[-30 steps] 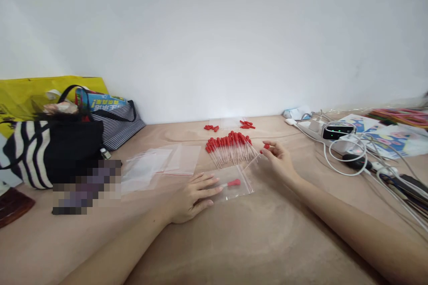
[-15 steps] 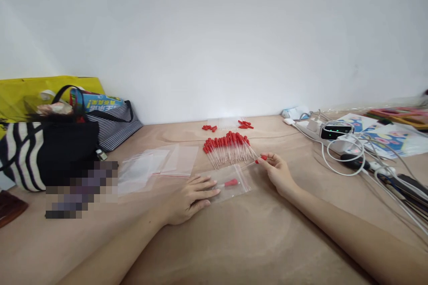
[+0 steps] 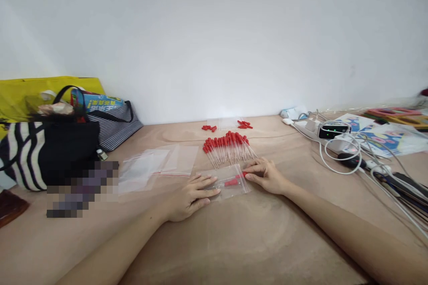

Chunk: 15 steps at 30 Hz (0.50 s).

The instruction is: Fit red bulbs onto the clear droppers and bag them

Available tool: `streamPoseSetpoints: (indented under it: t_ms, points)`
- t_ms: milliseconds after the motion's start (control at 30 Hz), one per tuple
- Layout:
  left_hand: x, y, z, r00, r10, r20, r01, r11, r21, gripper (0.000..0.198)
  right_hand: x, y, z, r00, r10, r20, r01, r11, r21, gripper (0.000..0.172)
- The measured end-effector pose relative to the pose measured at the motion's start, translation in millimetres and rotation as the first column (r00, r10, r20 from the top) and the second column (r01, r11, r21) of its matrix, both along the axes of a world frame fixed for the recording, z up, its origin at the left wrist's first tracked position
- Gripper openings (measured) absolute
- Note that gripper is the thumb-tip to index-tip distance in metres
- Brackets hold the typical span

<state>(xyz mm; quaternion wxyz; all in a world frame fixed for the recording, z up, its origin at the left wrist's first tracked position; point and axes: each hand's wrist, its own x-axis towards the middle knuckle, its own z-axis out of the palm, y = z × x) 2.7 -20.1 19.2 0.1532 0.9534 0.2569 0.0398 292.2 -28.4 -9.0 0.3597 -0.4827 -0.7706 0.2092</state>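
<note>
My left hand (image 3: 193, 197) lies flat, fingers stretched, on the closed end of a clear zip bag (image 3: 226, 193). Inside that bag rests one dropper (image 3: 230, 182) with a red rubber bulb; its glass end is partly hidden by my fingers. At the bag's open right end, my right hand (image 3: 265, 177) pinches the red bulb of a second dropper (image 3: 244, 174), whose front part is inside the bag. Just beyond the bag lies a row of droppers (image 3: 227, 144), red bulbs pointing toward the wall.
Flat clear bags (image 3: 143, 169) are spread to the left. At the wall lie more small red-bulbed droppers (image 3: 245, 124). A black-and-white bag (image 3: 67, 151) and a striped bag (image 3: 113, 124) stand left. Cables and a power strip (image 3: 309, 131) occupy the right.
My right hand has moved left and slightly down, bringing the second dropper into the bag's mouth. My left hand stays in place on the bag.
</note>
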Motion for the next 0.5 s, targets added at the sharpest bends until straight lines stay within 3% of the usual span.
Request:
streamPoseSetpoints:
  t_ms: [100,333,500]
  points:
    - [1,0,1.1,1.0,-0.008,-0.006,0.008,1.0,-0.004,0.036,-4,0,4.1,0.994,-0.013,0.112,0.002,0.995,0.096,0.016]
    - [1,2,4.4,0.999,-0.044,-0.027,0.044,0.999,-0.02,0.036,-18,6,0.6,0.997,-0.03,0.066,0.024,0.996,0.091,0.01]
    - [1,3,4.5,0.998,-0.057,0.019,0.057,0.998,-0.039,0.035,-20,1,2.6,0.994,0.005,0.11,-0.02,0.991,0.134,0.016]
